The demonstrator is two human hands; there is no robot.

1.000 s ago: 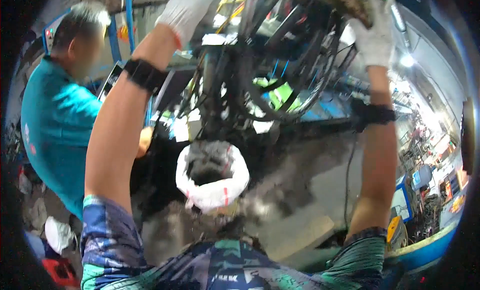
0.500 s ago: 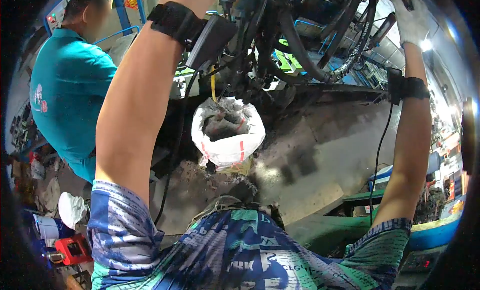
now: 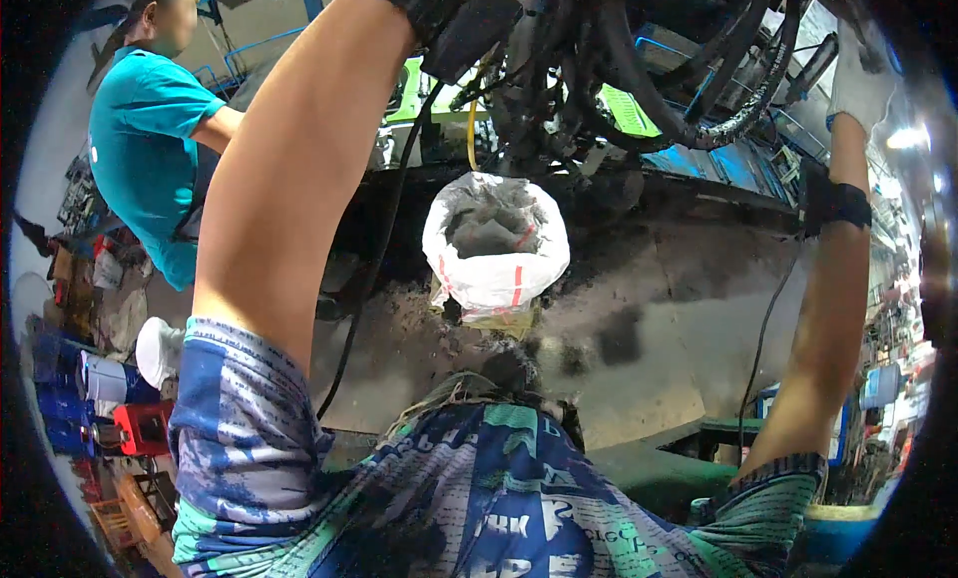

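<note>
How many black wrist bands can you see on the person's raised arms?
2. One black wrist band is on the right arm, below the white glove. The other is on the left arm at the top edge, partly cut off.

The left hand is cut off; the right hand point(image 3: 860, 79) is half hidden.

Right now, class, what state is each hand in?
Left hand: out of view above the frame.
Right hand: white-gloved, raised at the tangled black hoses; grip cannot be told.
</note>
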